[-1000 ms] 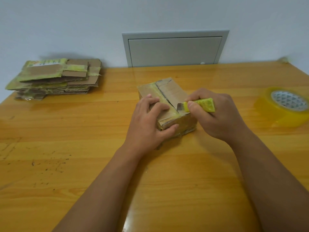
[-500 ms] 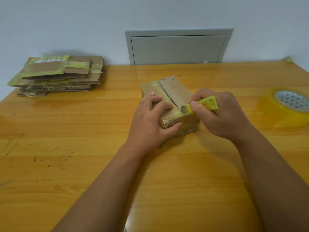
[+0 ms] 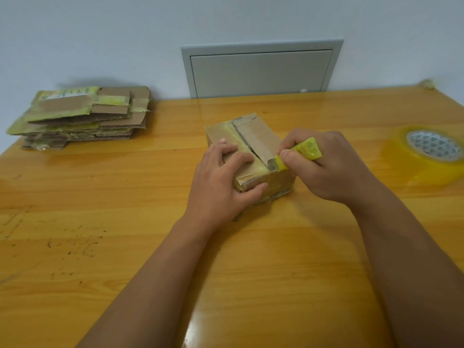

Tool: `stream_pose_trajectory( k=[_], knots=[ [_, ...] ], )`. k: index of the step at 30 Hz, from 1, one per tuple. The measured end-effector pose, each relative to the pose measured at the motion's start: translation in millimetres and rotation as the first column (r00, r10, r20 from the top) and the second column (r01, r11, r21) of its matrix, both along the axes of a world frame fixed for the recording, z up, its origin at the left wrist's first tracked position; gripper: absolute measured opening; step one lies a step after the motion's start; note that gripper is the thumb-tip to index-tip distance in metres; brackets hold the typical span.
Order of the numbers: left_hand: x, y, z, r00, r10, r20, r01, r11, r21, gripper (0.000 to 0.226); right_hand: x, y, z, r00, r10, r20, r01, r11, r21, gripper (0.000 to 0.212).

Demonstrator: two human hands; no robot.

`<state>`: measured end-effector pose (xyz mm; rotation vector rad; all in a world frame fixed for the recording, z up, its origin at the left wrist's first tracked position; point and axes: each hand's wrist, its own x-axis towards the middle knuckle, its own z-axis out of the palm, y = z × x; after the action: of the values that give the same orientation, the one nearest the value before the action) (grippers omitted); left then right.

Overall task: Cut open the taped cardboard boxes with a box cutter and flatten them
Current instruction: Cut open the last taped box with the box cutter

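A small taped cardboard box (image 3: 258, 139) sits in the middle of the wooden table (image 3: 100, 222). A dark slit runs along the centre seam of its top. My left hand (image 3: 221, 182) grips the box's near left corner, fingers on top and thumb on the front face. My right hand (image 3: 324, 167) holds a yellow box cutter (image 3: 301, 151). The cutter's blade sits at the near end of the seam, at the box's front top edge.
A stack of flattened cardboard boxes (image 3: 80, 116) lies at the far left of the table. A roll of yellow packing tape (image 3: 426, 154) stands at the right edge. A grey wall panel (image 3: 261, 69) is behind the table.
The blade has travelled along the seam toward me, from mid-top to the front edge. My left hand has kept its hold on the box.
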<state>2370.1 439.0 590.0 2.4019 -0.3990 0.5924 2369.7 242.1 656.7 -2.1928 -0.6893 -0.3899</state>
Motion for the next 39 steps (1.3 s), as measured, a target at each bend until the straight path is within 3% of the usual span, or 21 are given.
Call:
stream_pose_trajectory(
  k=[5, 9, 11, 14, 20, 24, 27, 30, 35, 39],
  knots=[
    [-3, 2, 5, 0.999, 0.049, -0.023, -0.047, 0.996, 0.079, 0.061, -3, -9, 1, 0.987, -0.057, 0.152, 0.031, 0.985, 0.170, 0.016],
    [-8, 0, 16, 0.990, 0.142, 0.007, -0.137, 0.939, 0.316, 0.062, 6, -7, -15, 0.926, -0.275, 0.258, 0.174, 0.918, 0.355, 0.018],
    [-12, -3, 22, 0.983, 0.175, 0.054, -0.181, 0.894, 0.409, 0.059, 11, -3, -24, 0.914, -0.356, 0.195, 0.236, 0.857, 0.457, 0.022],
    [-17, -12, 29, 0.983, 0.168, 0.079, -0.185, 0.842, 0.507, 0.058, 19, 0, -36, 0.951, -0.307, 0.035, 0.252, 0.836, 0.488, 0.020],
    [-10, -14, 49, 0.986, -0.096, -0.134, 0.148, 0.876, 0.460, 0.060, 23, 10, -52, 0.976, -0.218, -0.001, 0.205, 0.915, 0.347, 0.030],
    [-6, -14, 54, 0.980, -0.122, -0.160, 0.187, 0.844, 0.503, 0.065, 24, 13, -52, 0.982, -0.188, -0.037, 0.186, 0.888, 0.421, 0.025],
    [-8, -14, 51, 0.974, -0.161, -0.159, 0.213, 0.888, 0.408, 0.061, 24, 17, -54, 0.983, -0.155, -0.095, 0.182, 0.860, 0.477, 0.022],
    [-8, -11, 46, 0.983, -0.091, -0.159, 0.141, 0.930, 0.339, 0.058, 25, 22, -51, 0.985, -0.110, -0.132, 0.166, 0.810, 0.562, 0.019],
    [2, 0, 38, 0.981, 0.152, -0.123, -0.109, 0.947, 0.302, 0.053, 19, 25, -48, 0.972, -0.169, -0.163, 0.235, 0.686, 0.689, 0.009],
    [5, -1, 30, 0.983, 0.177, -0.041, -0.156, 0.935, 0.318, 0.044, 19, 26, -50, 0.955, -0.097, -0.282, 0.281, 0.608, 0.743, 0.010]
  ],
)
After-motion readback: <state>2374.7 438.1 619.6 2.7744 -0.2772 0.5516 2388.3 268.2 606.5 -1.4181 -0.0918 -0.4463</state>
